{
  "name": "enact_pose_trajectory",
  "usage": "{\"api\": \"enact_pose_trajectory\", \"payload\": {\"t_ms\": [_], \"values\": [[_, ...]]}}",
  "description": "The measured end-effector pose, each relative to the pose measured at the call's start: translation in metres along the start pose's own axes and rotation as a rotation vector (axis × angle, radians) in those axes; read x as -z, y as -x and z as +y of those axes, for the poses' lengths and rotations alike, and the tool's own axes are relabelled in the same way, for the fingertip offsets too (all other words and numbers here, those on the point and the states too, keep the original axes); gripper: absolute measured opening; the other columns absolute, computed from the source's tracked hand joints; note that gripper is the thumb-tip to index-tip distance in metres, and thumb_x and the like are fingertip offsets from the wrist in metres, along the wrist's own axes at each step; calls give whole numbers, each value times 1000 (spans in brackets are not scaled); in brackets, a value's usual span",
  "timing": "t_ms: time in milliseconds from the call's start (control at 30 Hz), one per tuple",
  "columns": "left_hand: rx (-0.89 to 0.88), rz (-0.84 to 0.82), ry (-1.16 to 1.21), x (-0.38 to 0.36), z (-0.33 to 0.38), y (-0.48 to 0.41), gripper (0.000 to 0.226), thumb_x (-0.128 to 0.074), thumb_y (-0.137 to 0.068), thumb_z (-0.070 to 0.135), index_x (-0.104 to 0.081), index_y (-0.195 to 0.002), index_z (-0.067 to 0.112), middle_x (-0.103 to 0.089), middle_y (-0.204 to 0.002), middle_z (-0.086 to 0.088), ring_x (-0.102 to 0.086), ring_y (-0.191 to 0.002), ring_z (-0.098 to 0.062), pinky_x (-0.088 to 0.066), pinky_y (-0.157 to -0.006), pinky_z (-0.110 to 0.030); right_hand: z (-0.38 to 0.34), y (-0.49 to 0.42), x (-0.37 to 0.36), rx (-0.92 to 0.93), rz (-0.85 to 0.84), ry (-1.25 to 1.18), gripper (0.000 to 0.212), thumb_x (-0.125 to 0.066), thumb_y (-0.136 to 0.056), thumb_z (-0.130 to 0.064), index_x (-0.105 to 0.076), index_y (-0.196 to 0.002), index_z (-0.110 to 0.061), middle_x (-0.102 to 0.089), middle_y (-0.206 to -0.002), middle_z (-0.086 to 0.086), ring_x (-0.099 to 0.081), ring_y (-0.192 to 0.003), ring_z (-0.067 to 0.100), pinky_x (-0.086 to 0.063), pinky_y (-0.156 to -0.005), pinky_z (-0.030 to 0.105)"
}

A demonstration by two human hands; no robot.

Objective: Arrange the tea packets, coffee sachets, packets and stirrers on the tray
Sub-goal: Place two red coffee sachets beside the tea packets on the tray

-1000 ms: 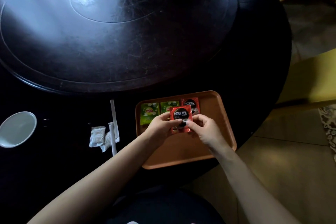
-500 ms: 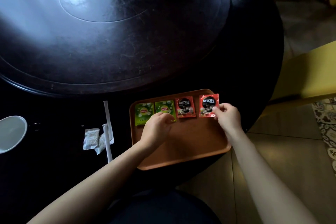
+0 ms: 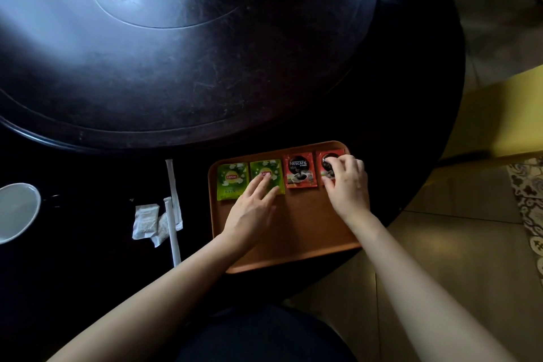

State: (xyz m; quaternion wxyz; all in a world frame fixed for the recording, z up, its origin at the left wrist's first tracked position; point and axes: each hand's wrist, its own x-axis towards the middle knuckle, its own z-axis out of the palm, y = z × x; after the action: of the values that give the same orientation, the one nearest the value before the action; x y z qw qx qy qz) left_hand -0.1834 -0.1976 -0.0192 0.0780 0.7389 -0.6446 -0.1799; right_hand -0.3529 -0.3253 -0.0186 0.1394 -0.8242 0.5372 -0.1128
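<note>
An orange tray (image 3: 296, 232) lies at the table's near edge. Along its far side sit two green tea packets (image 3: 232, 179) (image 3: 273, 169) and two red coffee sachets (image 3: 299, 170) (image 3: 321, 160) in a row. My left hand (image 3: 252, 209) lies flat with fingertips on the second green packet. My right hand (image 3: 348, 185) presses its fingertips on the rightmost red sachet, covering most of it. Left of the tray, on the table, lie two white paper-wrapped stirrers (image 3: 170, 173) (image 3: 172, 232) and small white packets (image 3: 145, 220).
The dark round table has a raised turntable (image 3: 176, 53) in the middle. A white bowl (image 3: 14, 211) stands at the left edge. A yellow chair (image 3: 499, 114) is on the right, with tiled floor (image 3: 440, 244) beyond the table's edge.
My right hand carried the red sachet from the tray's middle to the far right corner and laid it down. My left hand let go of it and went flat onto the second green packet.
</note>
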Motion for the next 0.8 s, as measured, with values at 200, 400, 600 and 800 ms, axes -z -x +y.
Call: {"api": "enact_pose_trajectory", "payload": {"t_ms": [200,400,600,800], "values": [[20,-16,15,-2,0,-1,49,-40,-92,26,-33,-139,16,-15,-157,-8,-4,-145,-20,-25,-115,-35,1,1,-2,8,-22,-5,37,-60,-85,-15,-54,-120,-10,-54,-116,15,-47,-111,30,-42,-93,37],[4,28,38,6,2,1,48,-41,-92,26,-36,-138,14,-19,-155,-10,-7,-145,-22,-21,-115,-34,-7,2,5,29,-26,-14,35,-56,-87,-16,-54,-121,-9,-53,-119,16,-46,-113,30,-40,-95,35],[40,127,138,37,-20,27,31,-51,-85,17,-61,-114,9,-55,-132,-16,-44,-126,-33,-40,-102,-42,-66,12,8,157,-148,-91,30,-55,-85,-15,-57,-113,-8,-58,-112,15,-49,-108,31,-39,-95,40],[324,304,248,58,-86,82,25,-62,-78,6,-67,-102,8,-66,-110,-11,-55,-108,-30,-41,-92,-33,-147,40,-12,272,-493,-163,24,-51,-89,-23,-55,-109,-10,-57,-113,10,-47,-110,26,-42,-94,38]]}}
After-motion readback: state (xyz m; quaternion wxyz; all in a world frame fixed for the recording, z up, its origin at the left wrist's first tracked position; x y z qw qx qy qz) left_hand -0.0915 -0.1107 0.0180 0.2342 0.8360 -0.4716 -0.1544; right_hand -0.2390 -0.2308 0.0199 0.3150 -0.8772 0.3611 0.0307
